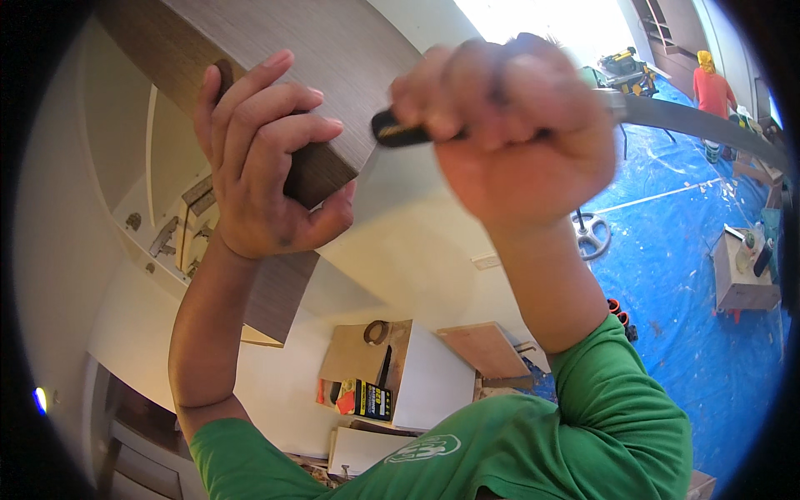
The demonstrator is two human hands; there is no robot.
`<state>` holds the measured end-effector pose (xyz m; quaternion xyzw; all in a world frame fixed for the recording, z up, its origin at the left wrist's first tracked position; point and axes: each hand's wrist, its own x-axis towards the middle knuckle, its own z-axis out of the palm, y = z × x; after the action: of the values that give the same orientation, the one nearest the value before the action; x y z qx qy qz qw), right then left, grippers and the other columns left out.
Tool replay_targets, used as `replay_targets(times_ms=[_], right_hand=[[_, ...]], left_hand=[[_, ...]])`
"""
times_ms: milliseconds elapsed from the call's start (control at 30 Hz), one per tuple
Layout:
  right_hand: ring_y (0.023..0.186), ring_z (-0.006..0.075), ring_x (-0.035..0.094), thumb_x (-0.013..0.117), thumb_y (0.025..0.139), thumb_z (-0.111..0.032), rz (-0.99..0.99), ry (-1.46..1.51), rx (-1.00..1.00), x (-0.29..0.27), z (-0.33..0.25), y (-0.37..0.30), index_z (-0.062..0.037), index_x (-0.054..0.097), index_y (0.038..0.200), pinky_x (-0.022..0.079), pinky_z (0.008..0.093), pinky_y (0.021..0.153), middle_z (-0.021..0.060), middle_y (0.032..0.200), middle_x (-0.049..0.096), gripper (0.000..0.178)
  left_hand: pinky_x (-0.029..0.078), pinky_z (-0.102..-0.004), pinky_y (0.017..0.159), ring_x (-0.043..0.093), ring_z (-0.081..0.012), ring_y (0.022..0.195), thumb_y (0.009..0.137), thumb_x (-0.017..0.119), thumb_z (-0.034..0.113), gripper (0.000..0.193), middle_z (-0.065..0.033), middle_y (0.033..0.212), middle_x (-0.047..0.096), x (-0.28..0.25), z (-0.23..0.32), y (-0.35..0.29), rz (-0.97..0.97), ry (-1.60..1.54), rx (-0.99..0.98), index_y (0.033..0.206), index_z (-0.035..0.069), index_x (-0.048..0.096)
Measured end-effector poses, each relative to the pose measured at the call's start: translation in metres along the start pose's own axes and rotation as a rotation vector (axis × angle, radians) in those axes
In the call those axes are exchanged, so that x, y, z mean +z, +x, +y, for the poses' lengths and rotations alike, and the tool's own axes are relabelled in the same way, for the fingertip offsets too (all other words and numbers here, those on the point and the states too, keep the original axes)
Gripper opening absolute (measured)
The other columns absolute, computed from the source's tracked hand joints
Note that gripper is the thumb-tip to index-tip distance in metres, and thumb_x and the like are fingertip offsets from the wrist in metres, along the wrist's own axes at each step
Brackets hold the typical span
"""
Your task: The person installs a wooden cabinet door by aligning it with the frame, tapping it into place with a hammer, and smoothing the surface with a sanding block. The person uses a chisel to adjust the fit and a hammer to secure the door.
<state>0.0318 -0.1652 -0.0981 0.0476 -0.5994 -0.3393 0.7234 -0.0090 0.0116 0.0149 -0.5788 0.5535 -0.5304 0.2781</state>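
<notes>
Currently clenching black handle [400,132] sideways in tight right hand [512,125], pointing toward panel [325,62] corner gripped in half-curled left hand [268,158].

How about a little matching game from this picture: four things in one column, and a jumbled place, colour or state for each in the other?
Column one
1. Left hand
2. Right hand
3. Floor sheet
4. Ring-shaped roll

Column two
A. Blue
B. Closed around a black handle
C. Brown
D. Curled around the end of a wood-grain panel

Right pairs: 1-D, 2-B, 3-A, 4-C
</notes>
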Motion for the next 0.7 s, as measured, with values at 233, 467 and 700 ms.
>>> replay_targets(times_ms=[233, 467, 700], right_hand=[[0.054, 0.0257, 0.049, 0.049, 0.089, -0.008, 0.033, 0.068, 0.077, 0.003, 0.002, 0.000, -0.0070, 0.040, 0.064, 0.045, 0.0428, 0.059, 0.0092, 0.056, 0.040, 0.026], [0.054, 0.0264, 0.049, 0.052, 0.085, -0.010, 0.141, 0.138, 0.182, 0.007, 0.002, -0.004, -0.0069, 0.039, 0.063, 0.045, 0.0429, 0.061, 0.0079, 0.054, 0.039, 0.025], [0.057, 0.0217, 0.039, 0.056, 0.088, -0.014, 0.296, -0.048, 0.329, -0.021, -0.053, -0.040, -0.0113, 0.038, 0.062, 0.040, 0.0390, 0.064, 0.0053, 0.056, 0.036, 0.031]], left_hand=[[0.023, -0.0567, 0.118, 0.054, -0.0369, 0.129, 0.078, 0.068, 0.035, 0.039, -0.0089, 0.117, 0.061, 0.003, 0.002, 0.005, 0.010, 0.009, -0.001, 0.108, 0.013, 0.058], [0.023, -0.0568, 0.118, 0.054, -0.0377, 0.128, 0.079, 0.066, 0.037, 0.039, -0.0096, 0.116, 0.061, 0.005, 0.001, 0.006, 0.022, 0.008, 0.009, 0.108, 0.012, 0.058], [0.020, -0.0550, 0.119, 0.052, -0.0361, 0.131, 0.080, 0.066, 0.037, 0.041, -0.0092, 0.119, 0.060, 0.002, 0.000, -0.002, -0.005, 0.009, 0.015, 0.113, 0.013, 0.058]])
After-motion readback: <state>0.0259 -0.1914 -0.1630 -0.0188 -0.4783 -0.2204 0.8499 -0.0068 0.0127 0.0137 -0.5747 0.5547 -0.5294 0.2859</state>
